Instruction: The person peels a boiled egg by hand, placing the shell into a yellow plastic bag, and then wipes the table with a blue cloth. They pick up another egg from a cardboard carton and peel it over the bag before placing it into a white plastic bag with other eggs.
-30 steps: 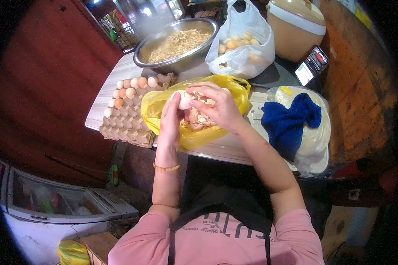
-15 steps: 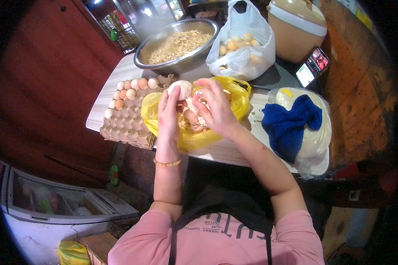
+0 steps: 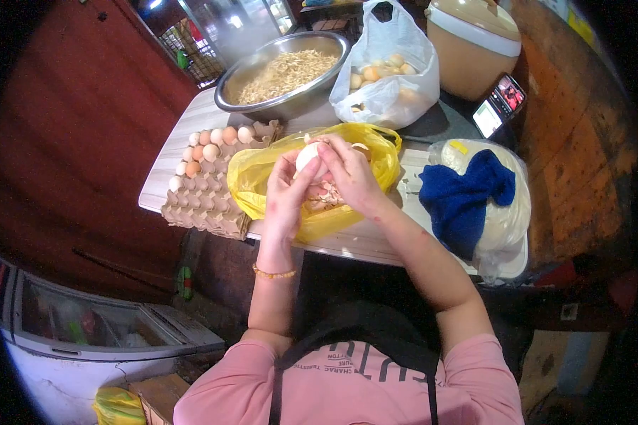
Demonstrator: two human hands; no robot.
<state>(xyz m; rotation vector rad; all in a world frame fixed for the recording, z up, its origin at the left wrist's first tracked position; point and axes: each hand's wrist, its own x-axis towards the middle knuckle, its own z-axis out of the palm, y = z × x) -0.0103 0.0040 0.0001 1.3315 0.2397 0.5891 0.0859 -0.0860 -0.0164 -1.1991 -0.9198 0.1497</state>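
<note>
A whitish egg [image 3: 309,160] is gripped by my left hand [image 3: 287,191], its thumb lying across the near side. Against the egg's right and upper side press the thumb and fingers of my right hand [image 3: 353,177]; some of the fingertips are hidden. Both hands are above a spread yellow plastic bag [image 3: 252,178]. Broken eggshells [image 3: 327,200] lie inside it, partly covered by my hands. Left of the bag, a stacked cardboard egg tray [image 3: 213,202] carries several white and brown eggs [image 3: 210,152] in its far part.
Behind the bag stand a steel basin [image 3: 283,99] of pale shredded food and a white plastic bag [image 3: 422,99] of eggs. A beige cooler [image 3: 468,64], a propped phone [image 3: 498,106] and a blue cloth [image 3: 468,198] on a plastic-wrapped bundle are on the right.
The egg has come slightly nearer and been turned in my hands. My right fingers, apart from it before, now press on it. My left thumb has shifted across its near side.
</note>
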